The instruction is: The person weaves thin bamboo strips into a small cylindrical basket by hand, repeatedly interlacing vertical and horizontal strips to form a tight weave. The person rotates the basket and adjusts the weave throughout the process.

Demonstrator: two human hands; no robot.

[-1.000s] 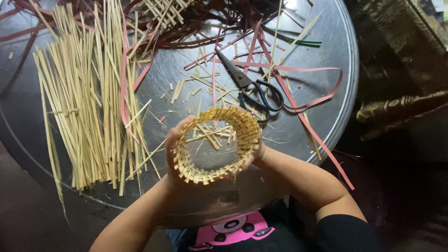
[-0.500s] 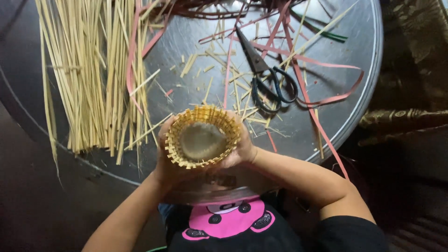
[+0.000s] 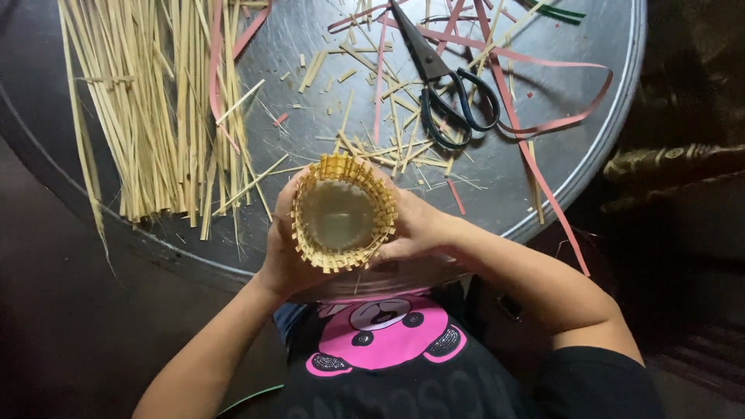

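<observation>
Woven basket (image 3: 342, 213), one only, small and round, of pale straw-coloured strips, held mouth-up over the near rim of the surface, between the two hands and directly in front of the chest. One round metal surface (image 3: 543, 116), grey and scuffed, largest of all, bearing everything else. One broad heap of long pale strips (image 3: 147, 101) on its left part, far too many to count, lying roughly parallel and reaching almost to the near rim. Several long pink strips (image 3: 543, 128), perhaps four or five, exact count unclear where crossed, looping across the right part, one trailing over the rim; one more pink strip (image 3: 216, 70) lying within the pale heap. One pair of black-handled scissors (image 3: 446, 85), blades closed, well beyond the basket, handles toward the wearer. Scattered short offcuts (image 3: 388, 140) between scissors and basket, uncounted. Two hands: left hand (image 3: 281, 252) cupped against the basket's left wall, fingers curled round and pressed to the weave; right hand (image 3: 411, 225) on the right wall, fingers (image 3: 386, 250) wrapped likewise, pinching the rim. One black shirt with one pink cartoon face (image 3: 380, 341) at the bottom of the view.
</observation>
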